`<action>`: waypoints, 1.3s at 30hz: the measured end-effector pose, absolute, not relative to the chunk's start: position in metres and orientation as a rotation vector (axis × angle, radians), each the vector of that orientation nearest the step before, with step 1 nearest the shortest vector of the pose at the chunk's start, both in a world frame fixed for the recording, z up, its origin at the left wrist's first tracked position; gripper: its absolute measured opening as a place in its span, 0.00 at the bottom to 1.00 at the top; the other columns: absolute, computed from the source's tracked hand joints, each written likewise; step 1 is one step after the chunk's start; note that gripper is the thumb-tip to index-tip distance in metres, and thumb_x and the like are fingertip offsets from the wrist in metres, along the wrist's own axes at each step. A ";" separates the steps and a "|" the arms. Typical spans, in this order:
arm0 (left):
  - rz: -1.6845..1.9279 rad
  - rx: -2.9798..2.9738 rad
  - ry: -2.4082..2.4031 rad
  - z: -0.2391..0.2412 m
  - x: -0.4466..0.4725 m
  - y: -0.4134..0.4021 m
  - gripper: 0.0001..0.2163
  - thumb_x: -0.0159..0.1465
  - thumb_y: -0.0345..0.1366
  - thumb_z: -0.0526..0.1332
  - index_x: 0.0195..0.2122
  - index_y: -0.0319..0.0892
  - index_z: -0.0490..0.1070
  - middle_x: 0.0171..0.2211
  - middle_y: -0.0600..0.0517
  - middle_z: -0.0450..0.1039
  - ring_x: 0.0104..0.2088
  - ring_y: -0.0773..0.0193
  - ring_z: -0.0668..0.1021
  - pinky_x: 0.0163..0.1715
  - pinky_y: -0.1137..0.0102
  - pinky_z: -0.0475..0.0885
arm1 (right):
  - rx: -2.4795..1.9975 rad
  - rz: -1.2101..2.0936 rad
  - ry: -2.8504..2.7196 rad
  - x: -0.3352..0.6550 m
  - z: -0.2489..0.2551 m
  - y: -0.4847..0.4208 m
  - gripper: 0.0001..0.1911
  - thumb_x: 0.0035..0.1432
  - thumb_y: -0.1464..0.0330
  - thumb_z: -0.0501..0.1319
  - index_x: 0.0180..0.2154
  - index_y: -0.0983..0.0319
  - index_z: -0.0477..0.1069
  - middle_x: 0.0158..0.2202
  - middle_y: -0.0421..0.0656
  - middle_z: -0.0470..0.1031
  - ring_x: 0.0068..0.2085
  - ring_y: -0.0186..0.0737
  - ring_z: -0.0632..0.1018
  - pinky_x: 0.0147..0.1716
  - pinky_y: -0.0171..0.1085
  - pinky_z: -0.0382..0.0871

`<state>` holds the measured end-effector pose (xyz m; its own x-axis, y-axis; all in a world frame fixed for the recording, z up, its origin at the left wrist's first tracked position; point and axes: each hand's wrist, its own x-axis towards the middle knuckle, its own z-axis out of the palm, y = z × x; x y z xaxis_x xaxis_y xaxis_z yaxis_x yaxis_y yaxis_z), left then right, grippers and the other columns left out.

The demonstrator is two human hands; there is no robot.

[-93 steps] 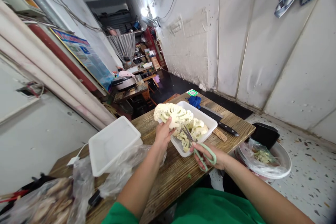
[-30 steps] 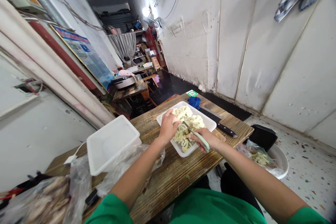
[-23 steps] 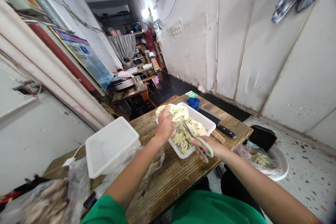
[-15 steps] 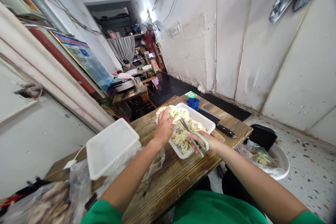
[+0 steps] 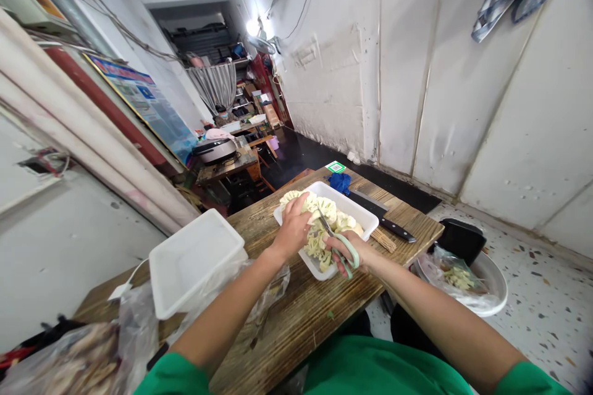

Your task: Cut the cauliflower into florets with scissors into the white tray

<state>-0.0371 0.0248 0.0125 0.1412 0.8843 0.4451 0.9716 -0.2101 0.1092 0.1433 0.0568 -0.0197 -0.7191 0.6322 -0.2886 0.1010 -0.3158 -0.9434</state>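
Note:
My left hand (image 5: 293,228) is closed on a pale head of cauliflower (image 5: 325,205) held over a white plastic tray (image 5: 368,222). In my right hand (image 5: 347,250) is a pair of scissors (image 5: 351,251) with light green handles. Their blades point up and left into the cauliflower, close to my left fingers. Cut cauliflower florets (image 5: 317,248) lie in the tray beneath. Part of the cauliflower is hidden behind my left fingers.
Right of the tray lie a black-handled knife (image 5: 393,228), a bundle of thin sticks (image 5: 384,239) and a blue cloth (image 5: 340,182). An upturned-looking white container (image 5: 197,259) and plastic bags sit left. A white bin (image 5: 498,290) holding scraps stands at the right.
The scissors' handles have drawn closer together, and the blades look more closed on the cauliflower. My left hand has turned slightly on it. The view has shifted a little.

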 end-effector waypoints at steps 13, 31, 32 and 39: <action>-0.637 -2.299 -1.855 0.017 -0.082 0.031 0.09 0.60 0.31 0.58 0.38 0.44 0.78 0.65 0.49 0.52 0.61 0.50 0.60 0.59 0.52 0.59 | -0.725 2.382 -1.450 0.164 -0.041 0.069 0.23 0.52 0.49 0.63 0.35 0.63 0.67 0.16 0.34 0.65 0.14 0.31 0.66 0.11 0.31 0.63; -0.646 -2.131 -2.135 -0.012 -0.089 0.056 0.11 0.59 0.38 0.57 0.39 0.39 0.74 0.46 0.43 0.67 0.50 0.56 0.71 0.53 0.61 0.68 | -0.643 2.680 -1.296 0.166 -0.057 0.058 0.23 0.59 0.48 0.54 0.37 0.62 0.66 0.19 0.37 0.68 0.17 0.36 0.71 0.16 0.35 0.68; -0.677 -2.049 -2.169 -0.015 -0.088 0.059 0.13 0.58 0.36 0.57 0.43 0.38 0.72 0.47 0.42 0.67 0.52 0.56 0.70 0.54 0.61 0.67 | -0.634 2.696 -1.293 0.167 -0.055 0.057 0.23 0.60 0.49 0.53 0.37 0.62 0.66 0.19 0.37 0.68 0.17 0.36 0.71 0.16 0.35 0.69; -0.498 -1.660 -2.514 -0.018 -0.069 0.067 0.17 0.57 0.33 0.56 0.46 0.32 0.69 0.58 0.34 0.61 0.65 0.46 0.55 0.63 0.57 0.54 | -0.651 2.740 -1.332 0.178 -0.046 0.049 0.24 0.65 0.52 0.46 0.37 0.65 0.66 0.19 0.38 0.68 0.16 0.36 0.71 0.15 0.33 0.66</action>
